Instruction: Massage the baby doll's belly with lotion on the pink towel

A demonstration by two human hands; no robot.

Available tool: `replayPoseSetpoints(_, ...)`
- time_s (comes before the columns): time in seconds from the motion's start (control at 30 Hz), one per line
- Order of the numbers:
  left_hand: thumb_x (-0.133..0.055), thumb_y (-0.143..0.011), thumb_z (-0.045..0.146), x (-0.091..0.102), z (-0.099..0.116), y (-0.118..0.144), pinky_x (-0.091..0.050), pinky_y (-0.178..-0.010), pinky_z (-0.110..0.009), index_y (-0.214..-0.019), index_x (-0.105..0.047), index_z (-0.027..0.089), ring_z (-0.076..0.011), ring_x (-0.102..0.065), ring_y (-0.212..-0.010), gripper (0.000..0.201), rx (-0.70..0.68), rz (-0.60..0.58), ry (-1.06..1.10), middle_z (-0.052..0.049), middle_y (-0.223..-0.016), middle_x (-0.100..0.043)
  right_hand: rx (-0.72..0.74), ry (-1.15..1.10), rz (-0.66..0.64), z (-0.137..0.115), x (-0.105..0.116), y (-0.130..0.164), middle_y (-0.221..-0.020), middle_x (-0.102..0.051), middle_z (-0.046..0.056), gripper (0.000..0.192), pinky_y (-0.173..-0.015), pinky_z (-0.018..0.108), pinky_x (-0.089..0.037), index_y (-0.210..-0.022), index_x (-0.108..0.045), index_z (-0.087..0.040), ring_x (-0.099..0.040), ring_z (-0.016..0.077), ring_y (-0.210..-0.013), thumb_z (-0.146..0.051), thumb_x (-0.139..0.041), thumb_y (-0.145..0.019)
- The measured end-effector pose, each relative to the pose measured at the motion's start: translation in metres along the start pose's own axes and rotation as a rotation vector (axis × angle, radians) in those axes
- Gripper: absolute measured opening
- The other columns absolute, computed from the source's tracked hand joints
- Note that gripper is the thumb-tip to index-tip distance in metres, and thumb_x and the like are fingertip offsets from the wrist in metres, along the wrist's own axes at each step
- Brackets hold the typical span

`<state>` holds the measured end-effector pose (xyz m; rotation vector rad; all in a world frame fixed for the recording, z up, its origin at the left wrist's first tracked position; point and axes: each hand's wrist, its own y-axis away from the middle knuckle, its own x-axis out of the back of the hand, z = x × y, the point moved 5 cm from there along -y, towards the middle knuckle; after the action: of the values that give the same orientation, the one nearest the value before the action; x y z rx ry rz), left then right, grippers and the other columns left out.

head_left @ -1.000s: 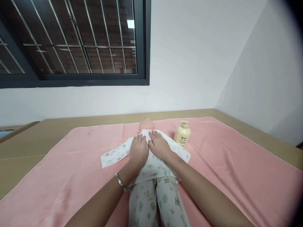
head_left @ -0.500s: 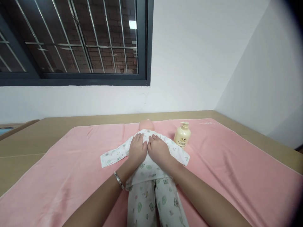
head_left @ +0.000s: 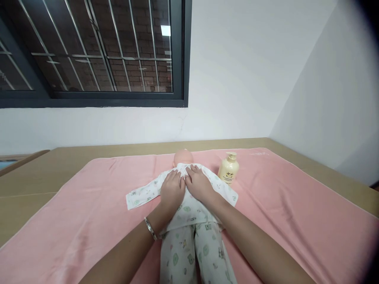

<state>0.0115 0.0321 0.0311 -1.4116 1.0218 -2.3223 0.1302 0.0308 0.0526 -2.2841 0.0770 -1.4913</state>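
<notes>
A baby doll (head_left: 182, 156) lies on a pink towel (head_left: 89, 205), head away from me, dressed in a white printed top and trousers (head_left: 189, 252). My left hand (head_left: 172, 191) rests flat on the doll's torso, fingers spread, a silver bracelet on the wrist. My right hand (head_left: 199, 184) lies flat beside it, the two hands touching at the middle of the torso. Neither hand grips anything. One sleeve (head_left: 142, 195) of the top stretches out flat to the left.
A cream pump bottle (head_left: 227, 169) stands upright on the towel just right of the doll's shoulder. The towel covers a tan table (head_left: 59, 161) set against white walls in a corner. A barred dark window (head_left: 89, 51) is above left.
Both hands shifted slightly over the doll's torso, sliding a little down and then back up toward the collar. The bottle and doll stayed put.
</notes>
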Motion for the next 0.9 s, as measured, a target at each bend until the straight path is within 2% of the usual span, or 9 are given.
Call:
replayPoseSetpoints(0.13, -0.042, -0.093, 0.025, 0.002, 0.003, 0.003, -0.047, -0.105, -0.042, -0.111, -0.067, 0.014, -0.0251, -0.061, -0.117, 0.033, 0.012, 0.045, -0.025, -0.011, -0.117, -0.07, 0.024, -0.025, -0.004, 0.005, -0.005, -0.003, -0.148, -0.044, 0.018, 0.045, -0.115, 0.044, -0.025, -0.137, -0.051, -0.009, -0.034, 0.0299, -0.14, -0.026, -0.038, -0.097)
replayPoseSetpoints(0.4, -0.038, -0.094, 0.026, -0.001, 0.0, -0.001, -0.041, -0.11, -0.046, -0.123, -0.062, 0.012, -0.0281, -0.052, -0.13, 0.04, 0.084, -0.08, -0.034, -0.013, -0.13, -0.063, 0.023, 0.048, -0.031, 0.0, -0.004, -0.001, -0.148, -0.043, 0.02, 0.049, -0.115, 0.045, -0.025, -0.142, -0.046, -0.006, -0.034, 0.0312, -0.14, -0.024, -0.036, -0.098)
replayPoseSetpoints(0.7, -0.037, -0.094, 0.029, -0.008, -0.007, -0.003, -0.035, -0.114, -0.048, -0.132, -0.053, 0.005, -0.0312, -0.044, -0.136, 0.048, 0.133, -0.138, -0.031, -0.019, -0.14, -0.054, 0.002, 0.183, -0.023, -0.011, -0.006, 0.006, -0.138, -0.053, 0.022, 0.049, -0.114, 0.041, -0.03, -0.139, -0.047, 0.0, -0.043, 0.0305, -0.135, -0.023, -0.033, -0.099)
replayPoseSetpoints(0.9, -0.036, -0.093, 0.028, -0.013, -0.012, -0.004, -0.034, -0.113, -0.051, -0.133, -0.052, 0.01, -0.0309, -0.043, -0.135, 0.047, 0.114, -0.13, 0.002, -0.017, -0.141, -0.053, 0.077, 0.188, -0.045, -0.023, -0.005, 0.015, -0.141, -0.052, 0.018, 0.044, -0.115, 0.044, -0.029, -0.131, -0.058, -0.009, -0.043, 0.031, -0.135, -0.011, -0.044, -0.089)
